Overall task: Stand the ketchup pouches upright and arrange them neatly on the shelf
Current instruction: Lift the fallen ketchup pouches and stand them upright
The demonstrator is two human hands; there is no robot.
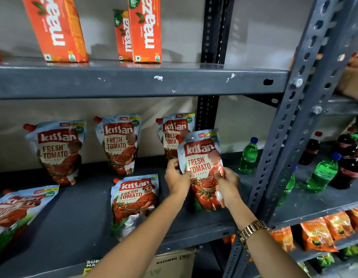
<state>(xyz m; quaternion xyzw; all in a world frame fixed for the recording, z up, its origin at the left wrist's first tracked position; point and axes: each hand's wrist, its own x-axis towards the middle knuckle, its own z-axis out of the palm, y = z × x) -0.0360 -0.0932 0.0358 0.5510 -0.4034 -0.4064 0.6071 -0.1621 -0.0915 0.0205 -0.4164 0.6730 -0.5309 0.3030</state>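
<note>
Both hands hold one Kissan ketchup pouch [201, 157] upright near the front right of the grey shelf [77, 213]. My left hand [177, 177] grips its left edge and my right hand [228, 183] its lower right side. Three pouches lean upright against the back wall: a left one [55, 149], a middle one [120, 143] and a right one [171, 133], partly hidden behind the held pouch. Another pouch [134, 199] stands at the front centre beside my left forearm. One pouch [15, 213] lies tilted at the front left.
A green bottle [248, 155] stands on the same shelf right of the held pouch. A perforated grey upright [284, 125] borders the shelf's right end. Orange juice cartons [55, 29] sit on the shelf above. Dark and green drink bottles [334, 167] fill the neighbouring rack.
</note>
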